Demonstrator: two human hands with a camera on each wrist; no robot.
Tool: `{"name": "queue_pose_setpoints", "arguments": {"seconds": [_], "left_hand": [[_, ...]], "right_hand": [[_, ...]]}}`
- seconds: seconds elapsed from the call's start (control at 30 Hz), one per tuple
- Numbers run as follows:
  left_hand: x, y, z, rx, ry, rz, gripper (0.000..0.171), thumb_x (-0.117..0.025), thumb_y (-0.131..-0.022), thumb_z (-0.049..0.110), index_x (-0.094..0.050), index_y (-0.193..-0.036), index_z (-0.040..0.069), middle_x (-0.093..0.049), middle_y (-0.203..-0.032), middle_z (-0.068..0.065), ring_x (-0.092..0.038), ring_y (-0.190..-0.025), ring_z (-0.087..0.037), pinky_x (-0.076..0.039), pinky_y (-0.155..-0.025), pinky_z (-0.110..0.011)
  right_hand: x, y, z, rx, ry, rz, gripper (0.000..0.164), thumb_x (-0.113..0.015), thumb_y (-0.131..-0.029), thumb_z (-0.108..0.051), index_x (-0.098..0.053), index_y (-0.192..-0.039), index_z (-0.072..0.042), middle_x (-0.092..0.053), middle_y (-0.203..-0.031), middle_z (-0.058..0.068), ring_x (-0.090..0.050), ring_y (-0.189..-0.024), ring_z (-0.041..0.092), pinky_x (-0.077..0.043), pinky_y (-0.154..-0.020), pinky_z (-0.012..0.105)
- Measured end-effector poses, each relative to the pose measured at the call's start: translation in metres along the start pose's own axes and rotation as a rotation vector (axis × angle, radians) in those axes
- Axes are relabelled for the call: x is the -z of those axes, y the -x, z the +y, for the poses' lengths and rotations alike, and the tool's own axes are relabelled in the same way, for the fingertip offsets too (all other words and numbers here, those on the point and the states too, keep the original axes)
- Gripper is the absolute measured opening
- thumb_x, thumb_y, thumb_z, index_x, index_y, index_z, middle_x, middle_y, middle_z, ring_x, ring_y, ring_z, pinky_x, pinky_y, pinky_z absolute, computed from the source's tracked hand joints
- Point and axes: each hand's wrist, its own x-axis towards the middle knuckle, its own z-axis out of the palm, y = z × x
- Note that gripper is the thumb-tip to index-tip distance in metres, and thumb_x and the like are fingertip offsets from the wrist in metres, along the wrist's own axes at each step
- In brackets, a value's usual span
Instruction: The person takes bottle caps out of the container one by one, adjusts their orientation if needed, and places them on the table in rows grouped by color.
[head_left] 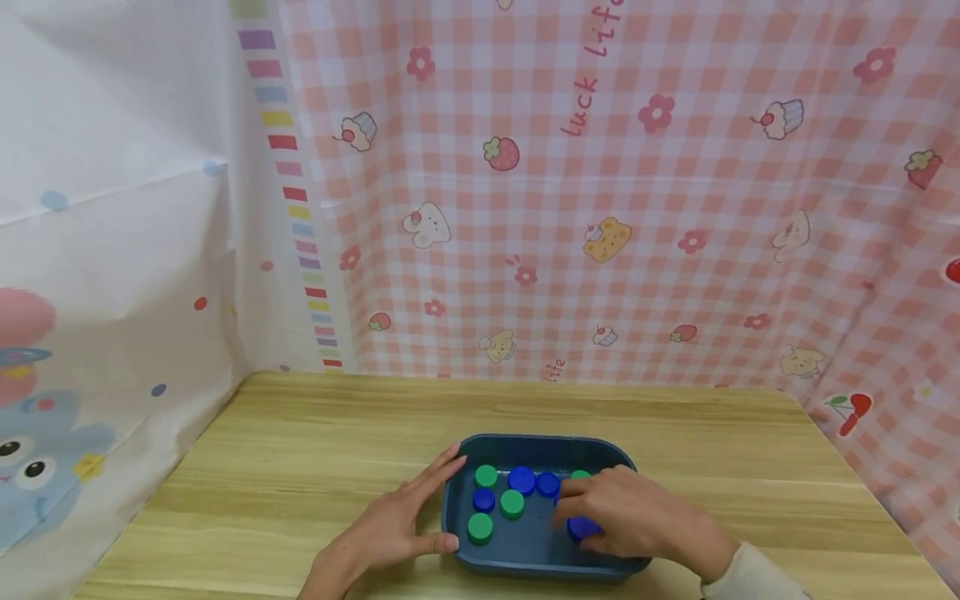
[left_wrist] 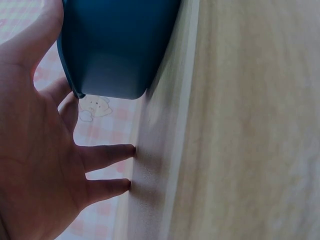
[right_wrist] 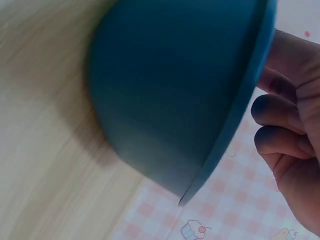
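Only the head view looks into the dark blue tray (head_left: 536, 546), which stands on the wooden desk (head_left: 315, 467) near its front. Inside lie four green caps (head_left: 512, 504) and several blue caps (head_left: 521, 480), spread over the left, the far middle and the right; the wrist views show just the tray's outer wall, with the caps hidden behind it.

The left hand (head_left: 393, 525) is at the tray's left end, its grip spread: the head view shows two fingers reaching to the far-left rim and the thumb at the near-left wall. The left wrist view adds two lower fingers stretched out apart, their tips at the desk.

The right hand (head_left: 622, 512) dips into the tray's right end, fingers bent down around a blue cap near the right wall. Whether that grip pinches the cap or only touches it, I cannot tell. The right wrist view shows two curled fingers beside the rim, the others largely hidden by the wall.

The tray's long axis runs left to right, roughly along the desk's far edge; its open top faces up and its rounded short ends point to either side. The uncovered caps lie with their round faces up, and being round they have no long axis.
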Motion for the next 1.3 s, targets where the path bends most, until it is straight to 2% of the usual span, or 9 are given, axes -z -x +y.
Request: {"name": "queue_pose_setpoints", "arguments": {"seconds": [0.23,0.43,0.67,0.93,1.13,1.3], "left_hand": [[-0.001,-0.001,-0.001,0.01,0.003,-0.003,0.086,-0.065,-0.084,0.055,-0.019,-0.153,0.032,-0.005,-0.159,0.014,-0.033,-0.134,-0.039,-0.035,-0.09,-0.071],[-0.001,-0.001,-0.001,0.02,0.005,-0.004,0.086,-0.065,-0.084,0.056,-0.019,-0.153,0.034,-0.005,-0.159,0.015,-0.034,-0.134,-0.04,-0.036,-0.089,-0.071],[-0.001,-0.001,-0.002,0.01,0.003,-0.005,0.086,-0.065,-0.084,0.055,-0.018,-0.153,0.033,-0.005,-0.16,0.012,-0.032,-0.135,-0.041,-0.036,-0.089,-0.071],[-0.001,-0.001,-0.003,0.013,-0.004,-0.009,0.086,-0.064,-0.084,0.057,-0.017,-0.153,0.034,-0.004,-0.159,0.014,-0.034,-0.134,-0.041,-0.033,-0.089,-0.073],[-0.001,-0.001,-0.004,0.015,-0.003,-0.011,0.086,-0.064,-0.084,0.058,-0.017,-0.153,0.036,-0.004,-0.159,0.014,-0.034,-0.134,-0.04,-0.034,-0.089,-0.073],[-0.001,-0.001,-0.003,0.013,0.004,-0.01,0.086,-0.064,-0.084,0.057,-0.017,-0.153,0.035,-0.004,-0.159,0.014,-0.033,-0.134,-0.04,-0.035,-0.089,-0.071]], "right_hand": [[-0.002,0.002,0.006,-0.053,0.039,-0.067,0.026,-0.081,-0.077,-0.019,-0.07,-0.098,-0.03,-0.058,-0.1,-0.011,-0.045,-0.061,0.001,-0.043,-0.055,0.019],[-0.007,0.002,0.01,-0.09,0.062,-0.115,0.032,-0.082,-0.075,-0.017,-0.069,-0.1,-0.033,-0.059,-0.101,-0.009,-0.045,-0.062,0.003,-0.044,-0.056,0.02],[-0.013,-0.001,0.014,-0.106,0.081,-0.14,0.035,-0.083,-0.075,-0.017,-0.069,-0.101,-0.035,-0.059,-0.099,-0.009,-0.045,-0.062,0.003,-0.044,-0.056,0.02],[-0.015,-0.003,0.013,-0.115,0.076,-0.162,0.036,-0.084,-0.074,-0.017,-0.069,-0.102,-0.034,-0.058,-0.094,-0.011,-0.044,-0.062,0.003,-0.045,-0.058,0.02],[-0.017,-0.003,0.014,-0.135,0.073,-0.18,0.038,-0.085,-0.072,-0.017,-0.07,-0.103,-0.034,-0.06,-0.097,-0.009,-0.048,-0.065,0.003,-0.049,-0.061,0.023],[-0.016,-0.002,0.015,-0.154,0.082,-0.193,0.04,-0.085,-0.072,-0.016,-0.069,-0.104,-0.034,-0.06,-0.093,-0.01,-0.05,-0.066,0.003,-0.051,-0.064,0.026]]}}
